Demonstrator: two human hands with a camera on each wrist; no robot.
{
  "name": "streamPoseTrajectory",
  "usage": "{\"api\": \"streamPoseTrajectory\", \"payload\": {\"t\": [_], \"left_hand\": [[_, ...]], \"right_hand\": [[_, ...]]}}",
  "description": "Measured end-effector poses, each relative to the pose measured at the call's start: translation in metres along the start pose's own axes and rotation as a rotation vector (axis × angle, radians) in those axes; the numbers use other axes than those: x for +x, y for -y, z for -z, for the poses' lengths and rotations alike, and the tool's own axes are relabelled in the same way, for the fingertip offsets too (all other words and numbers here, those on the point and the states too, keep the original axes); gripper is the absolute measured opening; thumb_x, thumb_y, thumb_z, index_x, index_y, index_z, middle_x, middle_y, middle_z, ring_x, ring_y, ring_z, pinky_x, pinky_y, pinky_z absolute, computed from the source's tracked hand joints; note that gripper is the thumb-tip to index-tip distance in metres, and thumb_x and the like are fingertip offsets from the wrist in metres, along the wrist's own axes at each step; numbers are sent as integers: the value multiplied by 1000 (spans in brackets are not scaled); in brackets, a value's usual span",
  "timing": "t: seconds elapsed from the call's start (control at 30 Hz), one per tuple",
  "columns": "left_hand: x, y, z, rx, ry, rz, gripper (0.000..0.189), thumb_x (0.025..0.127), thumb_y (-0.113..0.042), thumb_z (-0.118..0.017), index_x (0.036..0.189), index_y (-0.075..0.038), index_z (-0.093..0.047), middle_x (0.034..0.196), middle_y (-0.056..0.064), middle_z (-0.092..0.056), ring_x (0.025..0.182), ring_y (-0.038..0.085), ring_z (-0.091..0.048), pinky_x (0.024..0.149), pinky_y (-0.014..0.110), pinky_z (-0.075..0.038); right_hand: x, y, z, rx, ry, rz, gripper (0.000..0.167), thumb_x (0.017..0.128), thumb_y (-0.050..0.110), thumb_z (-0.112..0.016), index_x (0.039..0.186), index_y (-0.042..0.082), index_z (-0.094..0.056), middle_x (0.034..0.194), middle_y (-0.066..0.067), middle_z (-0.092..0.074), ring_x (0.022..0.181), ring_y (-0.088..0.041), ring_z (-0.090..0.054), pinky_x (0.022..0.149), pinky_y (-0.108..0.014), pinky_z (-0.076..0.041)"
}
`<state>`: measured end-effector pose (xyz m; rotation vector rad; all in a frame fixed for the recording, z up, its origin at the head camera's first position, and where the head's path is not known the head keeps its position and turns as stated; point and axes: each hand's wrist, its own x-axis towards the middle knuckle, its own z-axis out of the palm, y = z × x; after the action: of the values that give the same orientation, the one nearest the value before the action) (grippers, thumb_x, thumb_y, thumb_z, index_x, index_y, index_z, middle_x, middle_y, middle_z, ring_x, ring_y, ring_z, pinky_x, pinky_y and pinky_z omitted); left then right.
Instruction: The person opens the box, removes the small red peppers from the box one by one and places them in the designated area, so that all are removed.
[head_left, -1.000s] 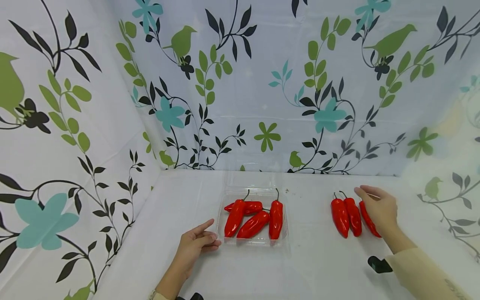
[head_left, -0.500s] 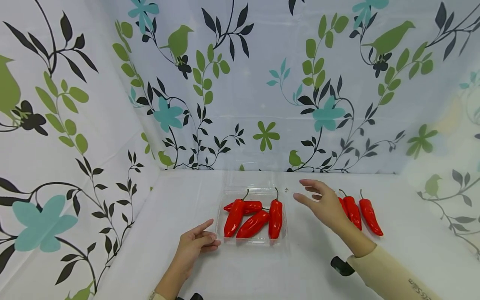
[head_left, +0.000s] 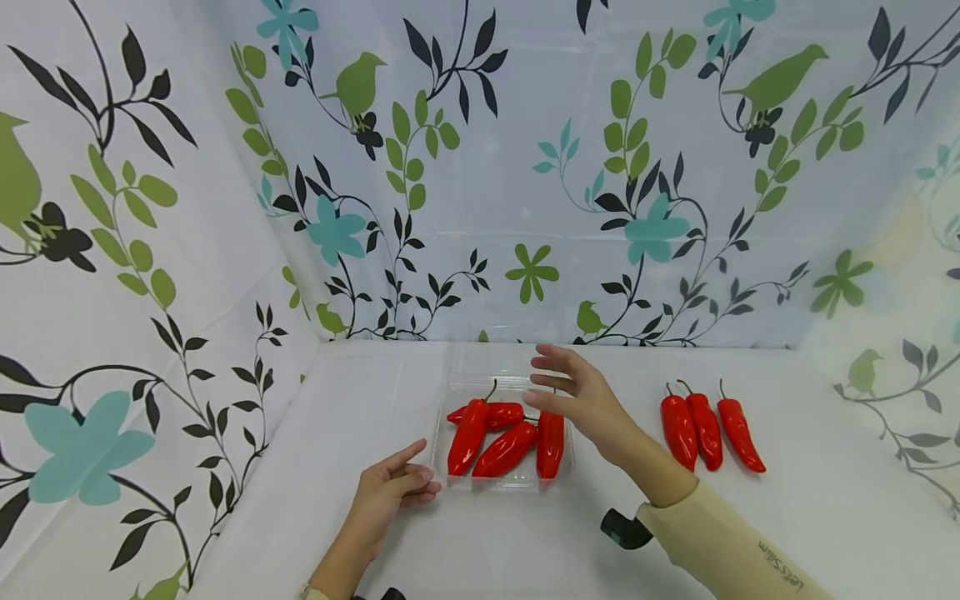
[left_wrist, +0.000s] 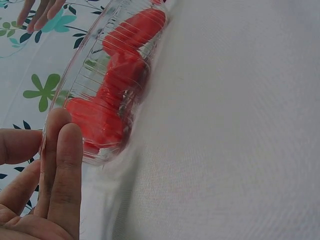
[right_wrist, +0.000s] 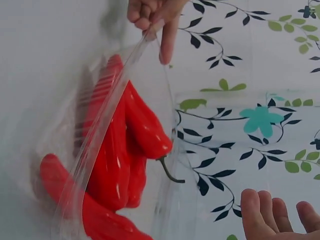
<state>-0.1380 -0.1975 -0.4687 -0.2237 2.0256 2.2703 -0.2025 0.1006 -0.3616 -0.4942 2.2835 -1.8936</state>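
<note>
Several glossy red chili peppers (head_left: 468,437) lie in a clear plastic clamshell container (head_left: 442,400) on the white surface. At its near left corner, my left hand (head_left: 390,496) pinches the rim between thumb and fingers, as the right wrist view also shows. My right hand (head_left: 581,400) hovers over the container's right side with relaxed, spread fingers and nothing in them. It covers the stem end of the rightmost pepper (head_left: 551,446) there. In the right wrist view the fingers (right_wrist: 250,205) are apart from the peppers.
Three more chili peppers (head_left: 703,427) lie side by side on the white tabletop (head_left: 510,550) to the right. The container's transparent lid (head_left: 498,358) stands open behind it. A patterned curtain (head_left: 480,183) hangs at the back and sides. A black wrist camera (head_left: 626,529) sticks out under the right sleeve.
My right hand has moved left from the loose peppers at the right to above the container, uncovering all three loose ones. My left hand has stayed at the container's corner.
</note>
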Motion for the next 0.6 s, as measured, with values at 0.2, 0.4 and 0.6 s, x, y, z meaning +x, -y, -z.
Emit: {"api": "streamPoseTrajectory", "payload": {"t": [0.2,0.4,0.6], "left_hand": [[1,1,1,-5,1,-4,53,95,4,-63,146,1,-51,98,16,-65,87,27,-74,82,38,-62],[3,2,3,-6,10,-6,53,95,4,-62,147,1,-51,98,15,-65,89,27,-74,83,38,-62],[3,2,3,-7,13,1,53,95,3,-62,147,0,-51,99,16,-65,89,28,-74,84,38,-61]], "right_hand": [[7,-2,-14,242,0,-88,76,92,19,-75,156,19,-33,150,-12,-45,133,-33,-51,101,-47,-51],[13,-17,-29,348,-26,-191,72,93,17,-75,154,19,-37,150,-13,-45,131,-34,-52,100,-51,-51],[14,-33,-42,402,0,-225,71,95,18,-72,156,14,-35,152,-19,-43,134,-36,-50,106,-53,-45]]}}
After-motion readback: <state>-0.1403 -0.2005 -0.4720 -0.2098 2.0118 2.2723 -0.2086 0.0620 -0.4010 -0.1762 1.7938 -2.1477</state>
